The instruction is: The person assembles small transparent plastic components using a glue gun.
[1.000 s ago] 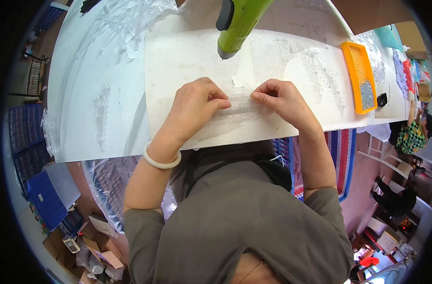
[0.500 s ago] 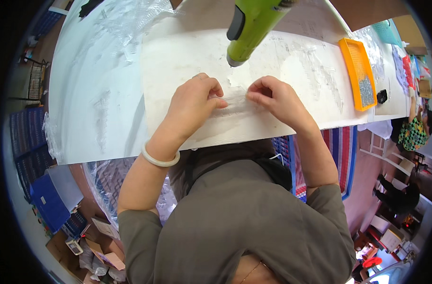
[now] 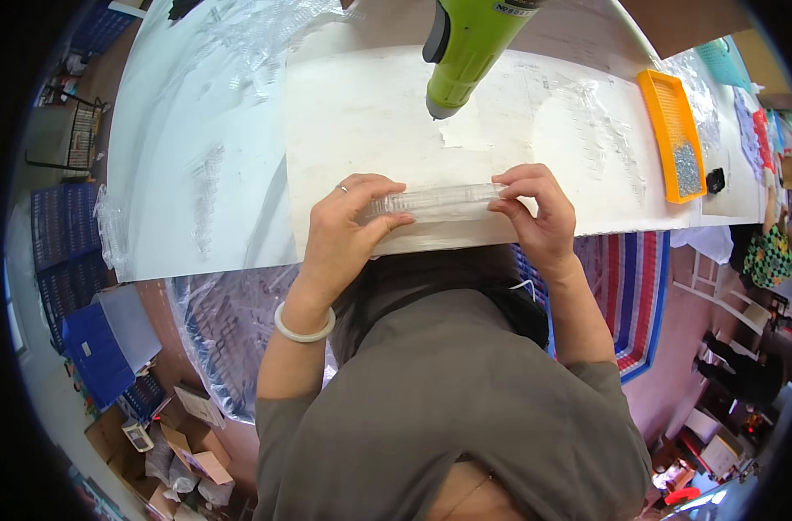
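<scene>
A clear, glossy ribbed plastic strip [image 3: 432,201] lies on a matt white board [image 3: 361,113]. Nearby sit a smooth green plastic tool [image 3: 469,48], crinkled shiny film [image 3: 239,26] and an orange plastic tray [image 3: 665,122].

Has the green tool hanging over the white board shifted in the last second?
Yes. The green tool has moved right, toward the orange tray, relative to the white board.

A long white worktable [image 3: 196,174] stretches across the far side, clear plastic sheeting [image 3: 239,26] crumpled over its left end. Blue crates [image 3: 66,252] stack up at left, cardboard boxes [image 3: 187,443] sit near on the reddish-brown floor [image 3: 673,347], and a striped mat [image 3: 630,295] lies right.
</scene>
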Motion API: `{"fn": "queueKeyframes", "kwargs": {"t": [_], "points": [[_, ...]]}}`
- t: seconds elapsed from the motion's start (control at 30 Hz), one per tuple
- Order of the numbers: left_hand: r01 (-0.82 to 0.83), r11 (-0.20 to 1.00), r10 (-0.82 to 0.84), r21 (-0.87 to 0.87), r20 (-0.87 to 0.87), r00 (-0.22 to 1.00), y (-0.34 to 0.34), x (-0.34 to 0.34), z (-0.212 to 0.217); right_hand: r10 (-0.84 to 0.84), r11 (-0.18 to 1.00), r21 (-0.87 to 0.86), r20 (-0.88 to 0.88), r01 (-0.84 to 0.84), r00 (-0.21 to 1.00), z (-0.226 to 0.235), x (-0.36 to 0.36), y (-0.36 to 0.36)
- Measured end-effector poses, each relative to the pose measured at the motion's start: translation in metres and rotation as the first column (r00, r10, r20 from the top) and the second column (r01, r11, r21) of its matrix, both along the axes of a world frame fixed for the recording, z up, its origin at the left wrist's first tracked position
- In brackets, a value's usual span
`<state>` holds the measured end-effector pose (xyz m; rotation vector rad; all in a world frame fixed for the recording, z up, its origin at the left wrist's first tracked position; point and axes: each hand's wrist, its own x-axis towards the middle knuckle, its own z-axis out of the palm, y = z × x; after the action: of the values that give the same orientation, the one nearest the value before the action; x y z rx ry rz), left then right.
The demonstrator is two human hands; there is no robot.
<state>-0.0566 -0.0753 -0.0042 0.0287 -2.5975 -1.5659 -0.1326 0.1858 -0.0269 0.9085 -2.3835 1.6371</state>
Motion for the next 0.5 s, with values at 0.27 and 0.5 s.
{"fn": "queueKeyframes", "kwargs": {"t": [0.27,0.5], "points": [[0.041,0.992,-0.031,0.117,-0.085,0.996,0.003,0.015,-0.005,-0.015,0.999,0.032,-0.024,0.015,1.000,0.001,0.009,0.004],[0.027,0.999,-0.035,-0.034,-0.244,0.969,0.006,0.016,-0.009,0.004,1.000,0.026,-0.025,-0.004,1.000,0.001,0.011,0.005]]}}
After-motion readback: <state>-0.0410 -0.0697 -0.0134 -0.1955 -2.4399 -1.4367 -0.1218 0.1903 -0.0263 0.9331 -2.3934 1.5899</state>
